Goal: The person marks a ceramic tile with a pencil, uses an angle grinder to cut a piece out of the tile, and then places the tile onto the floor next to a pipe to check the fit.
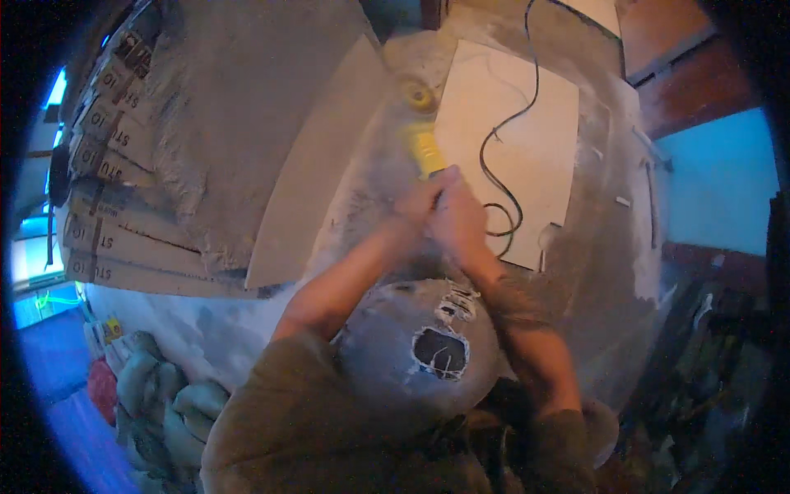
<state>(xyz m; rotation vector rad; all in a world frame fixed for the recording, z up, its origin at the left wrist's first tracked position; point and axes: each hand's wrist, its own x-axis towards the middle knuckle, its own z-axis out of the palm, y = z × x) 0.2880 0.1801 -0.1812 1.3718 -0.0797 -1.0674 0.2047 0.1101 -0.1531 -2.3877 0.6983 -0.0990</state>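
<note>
Both hands grip a yellow power tool (426, 150), probably an angle grinder, whose round head (418, 96) points away from me beside a white board (522, 107). My left hand (418, 200) is wrapped round its rear part, pressed close to my right hand (455, 206), which also holds it; both are blurred. A dark cable (514, 206) lies in loops on the board to the right. A long, narrow pale strip (321, 148) lies to the left of the tool. My torn, dusty trouser knee (395, 346) is below my hands.
A stack of dusty boxes (115, 156) fills the left side. Stuffed sacks (156, 387) lie at lower left. Reddish-brown panels (666, 41) stand at upper right, above a blue wall (712, 177). A dark jumbled pile (699, 370) lies at lower right.
</note>
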